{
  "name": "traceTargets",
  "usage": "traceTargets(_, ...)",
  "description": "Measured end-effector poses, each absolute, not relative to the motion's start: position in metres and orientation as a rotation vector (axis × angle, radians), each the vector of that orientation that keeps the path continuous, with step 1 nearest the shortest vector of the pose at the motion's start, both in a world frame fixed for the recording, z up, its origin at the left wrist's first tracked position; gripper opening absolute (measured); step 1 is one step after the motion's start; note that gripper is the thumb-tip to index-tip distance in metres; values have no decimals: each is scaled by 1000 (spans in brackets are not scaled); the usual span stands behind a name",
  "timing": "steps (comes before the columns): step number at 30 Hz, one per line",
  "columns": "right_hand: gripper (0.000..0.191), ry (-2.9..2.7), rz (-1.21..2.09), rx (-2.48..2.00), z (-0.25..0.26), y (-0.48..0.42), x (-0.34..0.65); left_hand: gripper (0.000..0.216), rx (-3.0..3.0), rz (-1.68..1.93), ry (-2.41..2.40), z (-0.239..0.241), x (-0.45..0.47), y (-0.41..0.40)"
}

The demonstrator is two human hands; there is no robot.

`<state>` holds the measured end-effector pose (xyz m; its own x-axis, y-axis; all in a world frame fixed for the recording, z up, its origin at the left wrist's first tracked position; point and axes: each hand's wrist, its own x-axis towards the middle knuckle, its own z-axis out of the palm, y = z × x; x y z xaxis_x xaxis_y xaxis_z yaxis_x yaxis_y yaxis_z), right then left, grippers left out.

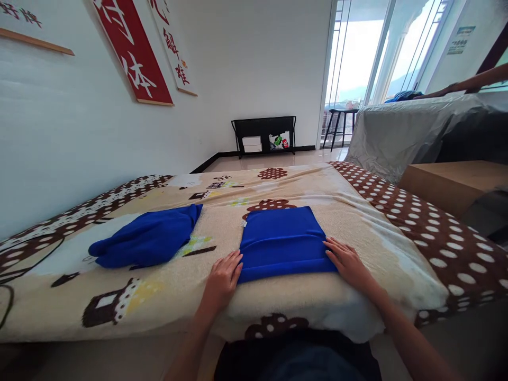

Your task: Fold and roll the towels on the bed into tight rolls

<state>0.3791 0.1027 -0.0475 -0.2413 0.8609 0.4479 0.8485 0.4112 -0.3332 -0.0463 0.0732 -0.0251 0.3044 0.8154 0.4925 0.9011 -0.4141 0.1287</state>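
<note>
A blue piece of cloth [283, 241] lies flat in a roughly square shape on the patterned blanket [337, 296]. A small white tag shows at its upper left edge, and creases run across its middle. My left hand [225, 275] rests at its left edge, fingers stretched out. At the opposite edge my right hand [349, 264] lies with its fingers extended, the tips touching the cloth. Neither hand grasps anything. To the left, a second blue cloth [146, 238] sits in a loose, rumpled heap on the blanket, apart from both hands.
A cardboard box [452, 180] stands at the right beside a plastic-covered piece of furniture [397, 132]. Another person's arm [476, 82] reaches over it toward blue fabric [405, 96]. A black rack [264, 127] and a stool [342, 121] stand at the back.
</note>
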Motion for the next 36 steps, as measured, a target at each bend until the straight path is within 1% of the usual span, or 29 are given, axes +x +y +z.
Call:
traceTargets(3, 40, -2100, -57, -1310, -43, 88, 386, 35, -2432, -856, -1349, -17, -53, 56)
traceTargets(7, 33, -2178, -65, -1151, -38, 72, 394, 41, -2525, -814, -1192, -7, -50, 34)
traceTargets(11, 32, -2279, -2, -1113, -37, 71, 399, 40, -2510, -787, -1239, -11, -45, 35)
traceTargets(17, 33, -2269, 88, -1140, -39, 83, 398, 40, -2535, -810, -1379, -18, -41, 48)
traceTargets(21, 33, -2223, 158, -1144, -41, 88, 401, 34, -2538, -823, -1456, -16, -45, 52)
traceTargets(25, 25, -2148, 189, -1194, -43, 90, 404, 28, -2544, -856, -1497, -17, -53, 55)
traceTargets(31, 25, -2104, 133, -1243, -42, 91, 403, 19, -2508, -913, -1485, -17, -56, 58)
traceTargets(36, 24, -2110, 152, -1235, -34, 83, 405, 25, -2506, -879, -1428, -12, -57, 51)
